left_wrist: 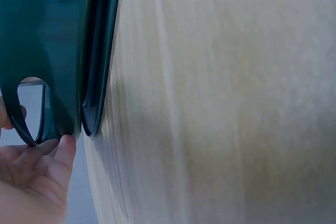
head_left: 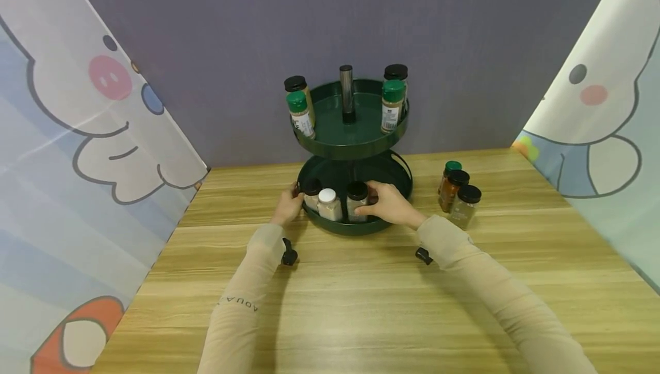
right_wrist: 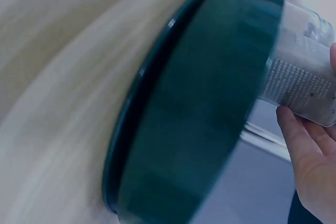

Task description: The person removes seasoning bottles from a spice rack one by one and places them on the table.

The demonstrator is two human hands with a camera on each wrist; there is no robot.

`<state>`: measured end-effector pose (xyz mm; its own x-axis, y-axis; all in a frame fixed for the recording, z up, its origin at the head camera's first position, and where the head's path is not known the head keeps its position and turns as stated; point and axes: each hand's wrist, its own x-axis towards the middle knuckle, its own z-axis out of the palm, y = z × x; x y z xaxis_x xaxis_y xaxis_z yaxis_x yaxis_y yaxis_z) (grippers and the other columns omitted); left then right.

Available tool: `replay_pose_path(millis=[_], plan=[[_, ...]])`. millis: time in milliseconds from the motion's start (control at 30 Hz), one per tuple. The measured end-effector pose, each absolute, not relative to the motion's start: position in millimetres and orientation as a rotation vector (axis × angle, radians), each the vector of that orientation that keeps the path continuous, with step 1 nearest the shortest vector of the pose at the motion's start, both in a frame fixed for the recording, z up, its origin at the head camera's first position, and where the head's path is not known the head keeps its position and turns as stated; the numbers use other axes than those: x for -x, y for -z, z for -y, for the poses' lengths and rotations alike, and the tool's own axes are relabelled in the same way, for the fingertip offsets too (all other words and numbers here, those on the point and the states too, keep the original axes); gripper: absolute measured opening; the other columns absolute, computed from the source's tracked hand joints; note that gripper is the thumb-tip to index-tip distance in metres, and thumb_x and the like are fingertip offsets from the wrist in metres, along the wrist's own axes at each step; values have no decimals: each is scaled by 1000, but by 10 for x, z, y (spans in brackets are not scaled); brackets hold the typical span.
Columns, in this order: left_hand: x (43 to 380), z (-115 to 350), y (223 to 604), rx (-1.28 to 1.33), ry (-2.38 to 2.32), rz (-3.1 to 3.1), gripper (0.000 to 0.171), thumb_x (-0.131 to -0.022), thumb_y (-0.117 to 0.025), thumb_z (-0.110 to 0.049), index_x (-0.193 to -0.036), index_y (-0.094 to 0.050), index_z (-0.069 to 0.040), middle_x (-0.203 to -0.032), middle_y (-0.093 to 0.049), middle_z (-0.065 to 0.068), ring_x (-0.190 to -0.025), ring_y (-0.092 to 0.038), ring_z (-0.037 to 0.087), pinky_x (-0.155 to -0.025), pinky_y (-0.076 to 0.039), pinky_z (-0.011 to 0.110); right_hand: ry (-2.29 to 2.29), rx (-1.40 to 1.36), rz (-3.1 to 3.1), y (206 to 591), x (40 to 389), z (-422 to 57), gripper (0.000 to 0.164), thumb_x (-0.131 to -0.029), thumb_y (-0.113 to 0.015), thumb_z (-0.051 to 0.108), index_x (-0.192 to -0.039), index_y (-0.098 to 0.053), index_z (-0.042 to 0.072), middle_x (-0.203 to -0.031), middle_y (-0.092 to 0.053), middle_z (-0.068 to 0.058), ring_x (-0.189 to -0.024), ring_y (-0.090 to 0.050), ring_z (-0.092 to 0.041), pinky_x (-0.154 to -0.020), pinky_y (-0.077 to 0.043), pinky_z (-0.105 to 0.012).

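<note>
three jars in lower tray; right fingers pinch one jar, left fingers grip tray handle.

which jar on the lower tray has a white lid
The middle jar on the lower tray, between two black-lidded jars; its lid alone is white.

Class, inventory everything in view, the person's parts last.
Round two-tier rack: 1, dark green, on table
Cylindrical bottles: 3, green caps, two upper tier, one table
Lidded jars: 6, black lids, two per tier, two table
Pale jar: 1, white lid, lower tier
Wooden table: 1, tan, below
Plain wall: 1, purplish grey, behind
Cartoon panels: 2, pale, either side
Small devices: 2, black, near wrists
Sleeved arms: 2, beige, foreground
Left hand: 1, at rack handle
Right hand: 1, holding lidded jar
</note>
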<state>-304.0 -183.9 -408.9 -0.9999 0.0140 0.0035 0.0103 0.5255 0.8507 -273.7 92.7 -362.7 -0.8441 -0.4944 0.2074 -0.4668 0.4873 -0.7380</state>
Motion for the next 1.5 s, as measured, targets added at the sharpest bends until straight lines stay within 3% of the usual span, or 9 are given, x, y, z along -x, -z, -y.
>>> replay_pose_path(millis=[267, 567, 633, 733, 833, 900, 1067, 1500], plan=[[3022, 1833, 4092, -10, -1539, -2725, 55, -93, -36, -18, -139, -15, 4, -135, -34, 23, -124, -35, 29, -99, -33, 37, 1393, 817, -2676, 3411, 2742, -1248, 55, -72, -72, 34, -116, -51, 7, -98, -61, -9, -85, -59, -20, -69, -50, -33], [3045, 1825, 4093, -22, -1574, -2730, 54, -93, -37, -15, -138, -15, 6, -135, -34, 25, -123, -35, 30, -100, -33, 36, 1350, 582, -2815, 3243, 2710, -1763, 67, -73, -67, 45, -125, -47, 9, -117, -54, -13, -105, -52, -29, -83, -46, -43], [3049, 1821, 4097, -21, -1586, -2720, 54, -93, -36, -15, -139, -15, 6, -135, -33, 25, -124, -34, 30, -100, -33, 36, 1351, 514, -2833, 3234, 2686, -1857, 65, -72, -67, 46, -124, -48, 12, -118, -54, -12, -98, -56, -30, -78, -48, -44], [3052, 1823, 4100, -11, -1592, -2716, 53, -93, -36, -14, -139, -16, 5, -136, -32, 25, -124, -33, 30, -100, -32, 36, 1330, 463, -2861, 3245, 2653, -1972, 56, -74, -65, 46, -116, -51, 11, -106, -59, -13, -72, -60, -29, -65, -49, -41], [3053, 1824, 4097, 3, -1586, -2721, 53, -94, -36, -15, -139, -16, 5, -136, -32, 25, -124, -34, 30, -100, -33, 36, 1308, 488, -2920, 3290, 2631, -2066, 44, -76, -66, 41, -103, -53, 9, -87, -61, -11, -54, -53, -25, -55, -44, -34], [3051, 1821, 4087, 3, -1577, -2724, 53, -94, -36, -15, -139, -16, 5, -136, -32, 25, -124, -34, 30, -100, -33, 37, 1247, 534, -3003, 3334, 2623, -2123, 39, -76, -67, 38, -98, -54, 8, -78, -60, -9, -61, -53, -18, -59, -42, -30], [3042, 1821, 4062, -3, -1573, -2724, 54, -94, -36, -16, -139, -15, 4, -136, -32, 24, -124, -33, 30, -99, -33, 37, 1198, 563, -3085, 3424, 2572, -2233, 34, -74, -70, 33, -90, -56, 7, -69, -59, -6, -60, -52, -18, -52, -41, -28], [3049, 1837, 4072, 10, -1518, -2740, 55, -94, -36, -19, -140, -14, 2, -139, -30, 21, -125, -32, 30, -100, -33, 37, 1060, 470, -3079, 3571, 2380, -2377, 49, -72, -70, 41, -98, -55, 3, -79, -60, -8, -70, -54, -20, -59, -42, -30]])
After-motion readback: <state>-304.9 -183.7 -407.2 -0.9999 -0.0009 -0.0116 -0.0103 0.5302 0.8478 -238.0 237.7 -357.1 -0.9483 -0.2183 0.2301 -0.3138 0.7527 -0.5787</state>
